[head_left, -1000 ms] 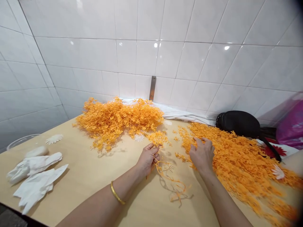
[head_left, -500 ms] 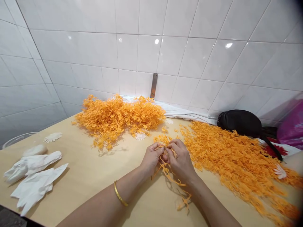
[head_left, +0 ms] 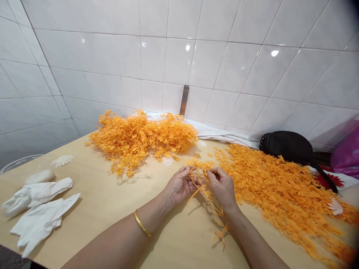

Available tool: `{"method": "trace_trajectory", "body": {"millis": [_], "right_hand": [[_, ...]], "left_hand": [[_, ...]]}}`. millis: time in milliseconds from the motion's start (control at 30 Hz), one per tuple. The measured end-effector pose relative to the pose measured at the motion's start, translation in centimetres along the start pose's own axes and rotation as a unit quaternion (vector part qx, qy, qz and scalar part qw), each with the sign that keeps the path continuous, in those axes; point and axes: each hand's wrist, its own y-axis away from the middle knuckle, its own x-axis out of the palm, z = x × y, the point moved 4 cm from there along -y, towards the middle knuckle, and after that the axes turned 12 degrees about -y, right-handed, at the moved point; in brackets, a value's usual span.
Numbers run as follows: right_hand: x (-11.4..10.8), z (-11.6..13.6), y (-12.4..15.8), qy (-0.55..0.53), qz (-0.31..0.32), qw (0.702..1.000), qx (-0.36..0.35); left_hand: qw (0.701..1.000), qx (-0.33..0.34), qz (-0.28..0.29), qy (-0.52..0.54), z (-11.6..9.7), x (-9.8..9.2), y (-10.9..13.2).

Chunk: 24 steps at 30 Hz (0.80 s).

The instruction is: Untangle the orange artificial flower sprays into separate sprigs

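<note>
My left hand [head_left: 181, 184], with a gold bangle at the wrist, pinches an orange plastic sprig [head_left: 206, 195] between thumb and fingers, palm partly turned up. Thin branching stems of it hang down between my wrists to the table. A short distance to the right, my right hand [head_left: 223, 186] is closed in a pinch near the sprig's upper end; a stem runs across toward it. Just beyond my fingers lie orange leafy bits [head_left: 200, 163]. A bushy heap of assembled orange sprigs [head_left: 140, 138] stands behind, to the left.
A wide spread of loose orange pieces [head_left: 275, 186] covers the table's right side. A black pouch [head_left: 287, 147] lies behind it, beside a purple bag [head_left: 346, 151]. Crumpled white gloves [head_left: 42, 216] and a white petal disc [head_left: 62, 160] lie left. Tiled wall [head_left: 157, 56] bounds the back.
My hands were together at the sprig; now they have moved apart, the right hand shifting to the right. A stem shows stretched between them. The view has shifted slightly.
</note>
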Motion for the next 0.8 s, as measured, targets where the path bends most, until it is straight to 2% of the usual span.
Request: {"method": "trace_trajectory", "body": {"millis": [67, 133, 233, 333, 400, 467, 533, 633, 700, 800], "right_hand": [[0.1, 0.1, 0.0, 0.013, 0.013, 1.000, -0.008], [-0.1, 0.3, 0.0, 0.033, 0.001, 0.999, -0.019], [-0.5, 1.2, 0.1, 0.066, -0.024, 0.993, -0.091], [0.1, 2.3, 0.7, 0.109, 0.043, 0.975, -0.189], [0.5, 2.6, 1.1, 0.125, 0.086, 0.965, -0.214], [0.4, 2.5, 1.1, 0.109, 0.079, 0.968, -0.213], [-0.5, 2.1, 0.6, 0.072, 0.021, 0.979, -0.191], [-2.1, 0.8, -0.4, 0.009, -0.070, 0.993, -0.098], [-2.5, -0.3, -0.8, -0.045, -0.082, 0.995, -0.016], [-2.0, -1.2, -0.9, -0.125, -0.042, 0.986, 0.098]], "left_hand": [[1.000, 0.018, 0.004, -0.008, -0.1, 0.0, -0.1], [0.999, 0.032, -0.001, -0.029, -0.2, -0.1, -0.1], [0.996, 0.039, -0.016, -0.085, -0.4, -0.1, 0.0], [0.988, 0.040, -0.020, -0.148, -0.4, -0.1, 0.2], [0.980, 0.043, -0.010, -0.192, -0.3, 0.1, 0.4], [0.974, 0.056, -0.002, -0.221, -0.2, 0.2, 0.4], [0.970, 0.067, 0.001, -0.232, -0.2, 0.3, 0.5], [0.970, 0.066, -0.006, -0.235, -0.2, 0.3, 0.5], [0.971, 0.056, -0.018, -0.230, -0.3, 0.3, 0.5], [0.977, 0.037, -0.029, -0.209, -0.2, 0.2, 0.5]]}}
